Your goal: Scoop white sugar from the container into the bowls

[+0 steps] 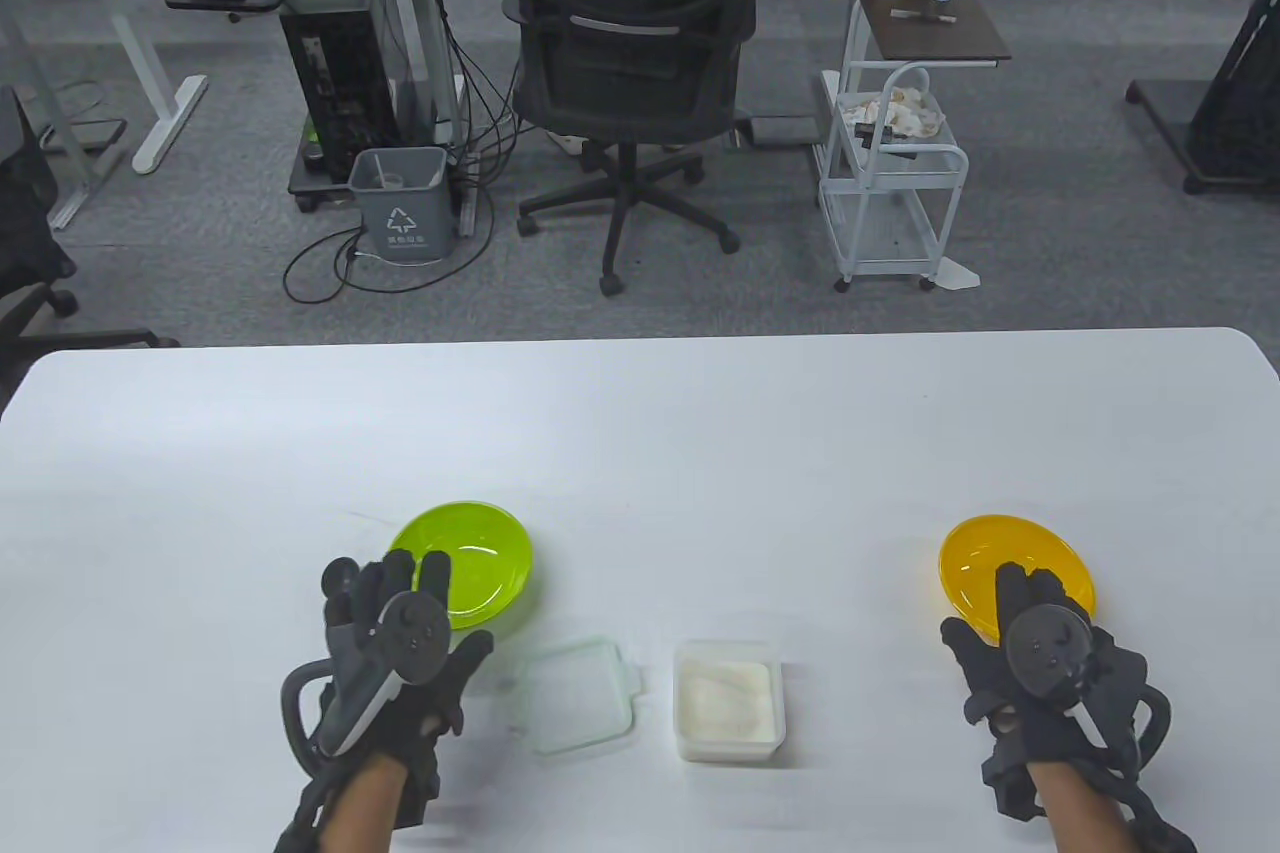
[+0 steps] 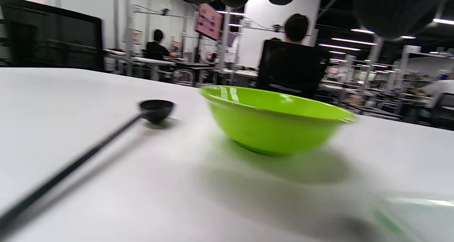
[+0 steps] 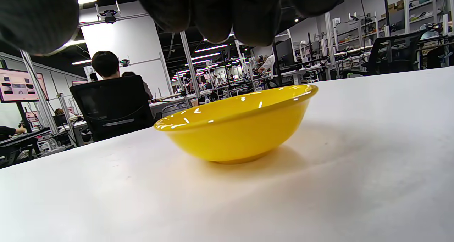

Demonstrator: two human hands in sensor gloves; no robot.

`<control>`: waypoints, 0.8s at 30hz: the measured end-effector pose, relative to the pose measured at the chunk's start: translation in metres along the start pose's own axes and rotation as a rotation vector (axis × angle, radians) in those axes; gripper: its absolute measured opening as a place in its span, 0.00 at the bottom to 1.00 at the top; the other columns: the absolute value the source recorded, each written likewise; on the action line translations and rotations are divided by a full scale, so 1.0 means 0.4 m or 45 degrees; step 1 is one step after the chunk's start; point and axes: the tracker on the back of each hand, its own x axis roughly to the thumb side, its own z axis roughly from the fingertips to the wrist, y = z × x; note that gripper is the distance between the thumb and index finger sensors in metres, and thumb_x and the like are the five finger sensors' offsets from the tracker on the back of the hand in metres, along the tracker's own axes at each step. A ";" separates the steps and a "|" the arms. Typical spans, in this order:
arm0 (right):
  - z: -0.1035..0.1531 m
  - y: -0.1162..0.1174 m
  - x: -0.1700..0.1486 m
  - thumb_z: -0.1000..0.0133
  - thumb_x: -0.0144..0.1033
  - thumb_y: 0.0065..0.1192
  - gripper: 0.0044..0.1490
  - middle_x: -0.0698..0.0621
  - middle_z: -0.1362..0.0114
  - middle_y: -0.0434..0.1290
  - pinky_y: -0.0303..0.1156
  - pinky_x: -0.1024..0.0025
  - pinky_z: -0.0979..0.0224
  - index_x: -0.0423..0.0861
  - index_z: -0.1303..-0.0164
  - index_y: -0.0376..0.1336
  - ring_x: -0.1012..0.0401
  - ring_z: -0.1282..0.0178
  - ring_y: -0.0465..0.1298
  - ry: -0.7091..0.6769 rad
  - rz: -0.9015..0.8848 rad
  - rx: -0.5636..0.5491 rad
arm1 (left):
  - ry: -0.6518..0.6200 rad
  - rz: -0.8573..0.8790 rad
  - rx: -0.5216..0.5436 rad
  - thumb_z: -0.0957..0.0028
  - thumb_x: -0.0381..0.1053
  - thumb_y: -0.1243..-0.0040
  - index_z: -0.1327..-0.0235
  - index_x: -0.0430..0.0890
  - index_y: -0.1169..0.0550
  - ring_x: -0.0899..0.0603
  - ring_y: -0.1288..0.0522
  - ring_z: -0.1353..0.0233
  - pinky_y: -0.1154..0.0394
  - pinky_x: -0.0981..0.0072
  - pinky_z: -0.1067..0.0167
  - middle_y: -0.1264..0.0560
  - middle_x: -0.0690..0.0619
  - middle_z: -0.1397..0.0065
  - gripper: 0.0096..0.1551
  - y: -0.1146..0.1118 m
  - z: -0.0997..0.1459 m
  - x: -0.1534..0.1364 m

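Observation:
A green bowl [image 1: 480, 563] sits left of centre, and shows in the left wrist view [image 2: 276, 125] too. A yellow bowl [image 1: 1020, 558] sits at the right, also in the right wrist view [image 3: 237, 128]. An open clear container of white sugar [image 1: 727, 711] stands between them near the front edge. A black spoon [image 2: 156, 109] lies flat on the table, left of the green bowl. My left hand [image 1: 420, 613] hovers over the spoon with fingers spread, holding nothing. My right hand [image 1: 1020, 613] is just in front of the yellow bowl, fingers extended, holding nothing.
The container's clear lid [image 1: 575, 693] lies flat between my left hand and the sugar container. The white table [image 1: 640, 433] ends at its far edge, with an office chair [image 1: 630, 43] and a cart [image 1: 890, 183] beyond it.

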 end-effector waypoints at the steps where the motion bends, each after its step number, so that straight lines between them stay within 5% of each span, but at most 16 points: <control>1: 0.001 0.000 0.002 0.50 0.68 0.59 0.52 0.43 0.13 0.52 0.52 0.38 0.17 0.57 0.19 0.50 0.43 0.14 0.60 -0.009 0.003 -0.004 | 0.066 -0.018 0.003 0.58 0.71 0.41 0.18 0.64 0.46 0.40 0.50 0.10 0.59 0.38 0.18 0.53 0.55 0.11 0.53 0.005 -0.012 -0.029; 9: 0.018 -0.002 0.021 0.50 0.69 0.59 0.52 0.42 0.13 0.52 0.52 0.38 0.17 0.57 0.19 0.50 0.43 0.14 0.60 -0.075 0.030 -0.024 | 0.388 -0.109 -0.139 0.58 0.70 0.38 0.19 0.60 0.44 0.42 0.36 0.14 0.50 0.40 0.18 0.42 0.56 0.13 0.53 -0.048 -0.074 -0.160; 14: 0.028 0.003 0.035 0.50 0.69 0.59 0.52 0.42 0.13 0.52 0.52 0.38 0.17 0.57 0.19 0.50 0.43 0.14 0.59 -0.117 0.046 -0.020 | 0.458 -0.231 -0.265 0.60 0.70 0.35 0.23 0.58 0.32 0.48 0.21 0.26 0.37 0.44 0.22 0.28 0.57 0.22 0.48 -0.105 -0.091 -0.158; 18: 0.035 0.007 0.045 0.50 0.69 0.59 0.52 0.43 0.13 0.52 0.51 0.38 0.17 0.57 0.19 0.50 0.43 0.14 0.59 -0.140 0.060 -0.017 | 0.497 -0.411 -0.247 0.59 0.68 0.34 0.34 0.59 0.23 0.52 0.15 0.39 0.29 0.49 0.27 0.19 0.61 0.34 0.37 -0.110 -0.098 -0.141; 24: 0.038 0.010 0.052 0.50 0.69 0.59 0.52 0.42 0.13 0.51 0.51 0.38 0.17 0.57 0.19 0.50 0.43 0.14 0.59 -0.160 0.068 -0.018 | 0.581 -0.368 -0.306 0.57 0.65 0.35 0.44 0.60 0.20 0.54 0.14 0.49 0.26 0.51 0.31 0.17 0.62 0.46 0.26 -0.115 -0.098 -0.161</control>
